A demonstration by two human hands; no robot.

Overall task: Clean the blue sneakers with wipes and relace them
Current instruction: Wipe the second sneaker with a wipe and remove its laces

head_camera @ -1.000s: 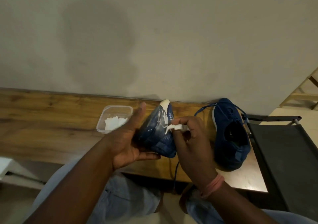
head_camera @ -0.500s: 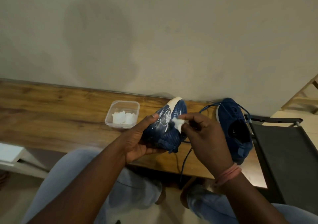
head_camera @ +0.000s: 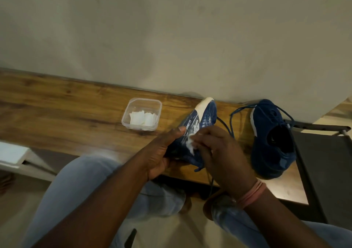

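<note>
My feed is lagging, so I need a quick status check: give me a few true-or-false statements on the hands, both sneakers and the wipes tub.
1. The left hand holds a blue sneaker with its sole turned up. True.
2. The right hand is empty. False: it pinches a white wipe against the held sneaker.
3. The second sneaker rests on the wooden table, right of the hands. True.
4. The clear tub holds no wipes. False: white wipes lie inside.
5. The second sneaker has no lace. False: a blue lace trails from it.
</note>
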